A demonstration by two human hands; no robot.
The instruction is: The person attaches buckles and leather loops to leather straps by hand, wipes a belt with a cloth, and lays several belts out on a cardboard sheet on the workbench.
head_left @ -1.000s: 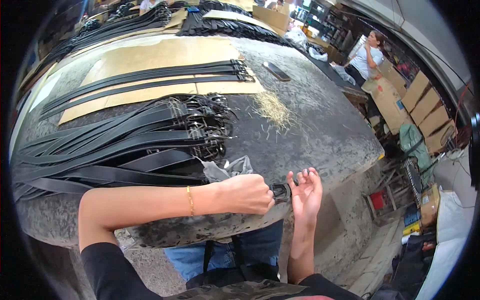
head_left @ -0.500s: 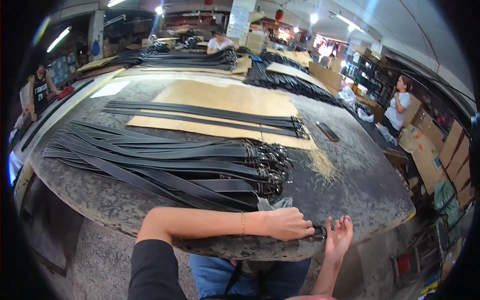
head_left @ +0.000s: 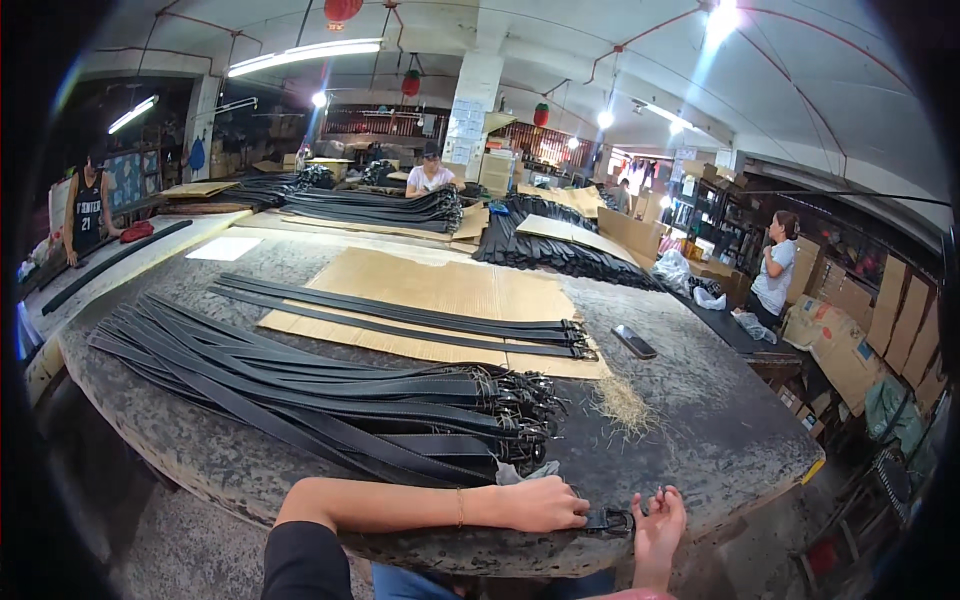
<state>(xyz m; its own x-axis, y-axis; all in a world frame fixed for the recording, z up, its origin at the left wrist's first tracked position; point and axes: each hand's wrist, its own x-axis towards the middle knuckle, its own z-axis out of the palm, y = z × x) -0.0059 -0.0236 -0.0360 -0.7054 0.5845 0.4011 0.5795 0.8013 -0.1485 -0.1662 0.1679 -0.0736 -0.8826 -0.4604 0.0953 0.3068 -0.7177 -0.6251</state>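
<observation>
My left hand lies at the table's near edge, its fingers closed on a dark belt. Just past my knuckles the belt's metal buckle sticks out to the right; my hand and forearm hide the rest of the belt. Beside the buckle, my right hand is raised with the palm up, thumb and fingers curled but apart. Nothing I can make out is in it. Behind my left wrist is a crumpled grey scrap. A large pile of black stitched belts spreads beyond my forearm, buckles to the right.
A few belts lie on flat cardboard. Right of them are a phone and a heap of straw-coloured strands. More belts are stacked at the far end. Several people stand around, one at right.
The view has tilted up, so the scene sits lower and more ceiling shows. My hands keep their places at the table's edge; the buckle now shows more plainly between them.
</observation>
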